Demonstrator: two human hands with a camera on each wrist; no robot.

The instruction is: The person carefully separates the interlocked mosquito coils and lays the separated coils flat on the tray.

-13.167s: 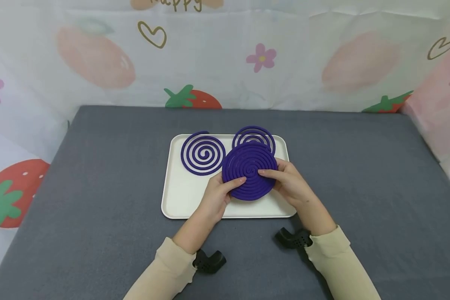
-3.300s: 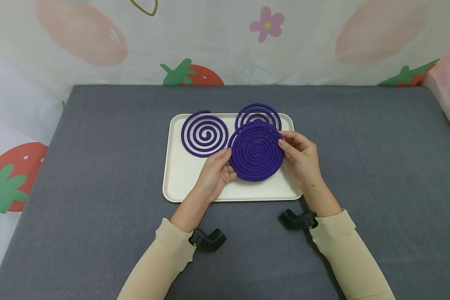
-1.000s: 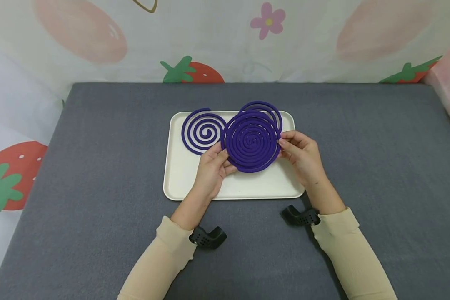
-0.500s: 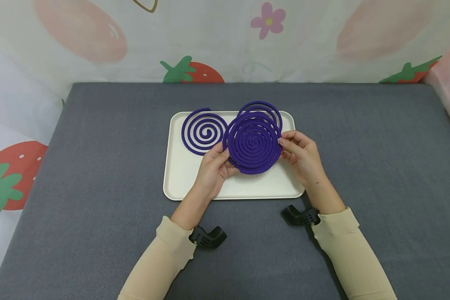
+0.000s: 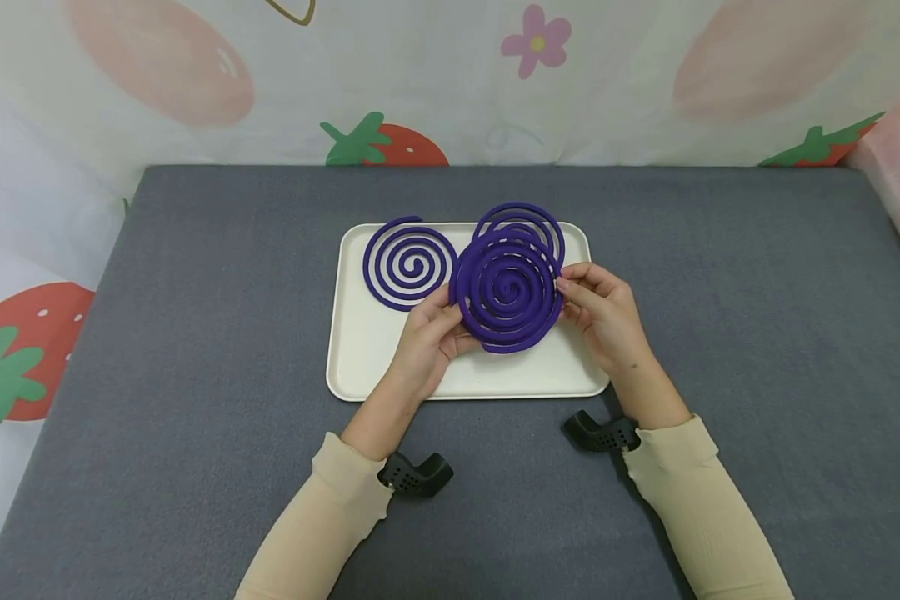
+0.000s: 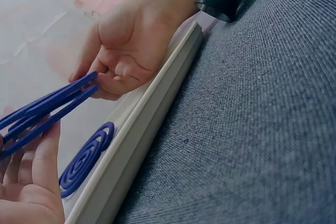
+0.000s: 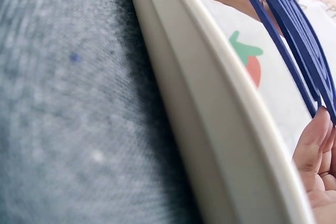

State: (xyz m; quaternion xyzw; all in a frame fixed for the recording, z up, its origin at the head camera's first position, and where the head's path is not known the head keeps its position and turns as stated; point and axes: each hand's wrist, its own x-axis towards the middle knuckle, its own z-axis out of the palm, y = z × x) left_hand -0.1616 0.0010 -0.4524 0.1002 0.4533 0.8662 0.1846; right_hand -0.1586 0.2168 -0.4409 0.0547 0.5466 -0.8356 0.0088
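Two nested purple mosquito coils (image 5: pixel 506 292) are held above the white tray (image 5: pixel 390 371), with narrow gaps showing between their windings. My left hand (image 5: pixel 427 337) grips them at the left edge, thumb on top and fingers beneath. At the right edge, the thumb and fingers of my right hand (image 5: pixel 607 317) pinch the rim. Seen side-on in the left wrist view, the held coils (image 6: pixel 47 106) stand partly apart in layers. The right wrist view likewise shows the coils (image 7: pixel 294 30) with a slit between layers.
A single purple coil (image 5: pixel 416 265) lies at the tray's back left. Another coil (image 5: pixel 521 206) lies at the back right, partly hidden by the held pair. Both overhang the tray's far rim. The tray sits on a grey tablecloth (image 5: pixel 195 333) before a printed curtain (image 5: pixel 607 83).
The thumbs have moved from the coils' middle to their edges since the earliest frame. Gaps between the windings have widened, and over the last second the pair has shifted slightly toward me.
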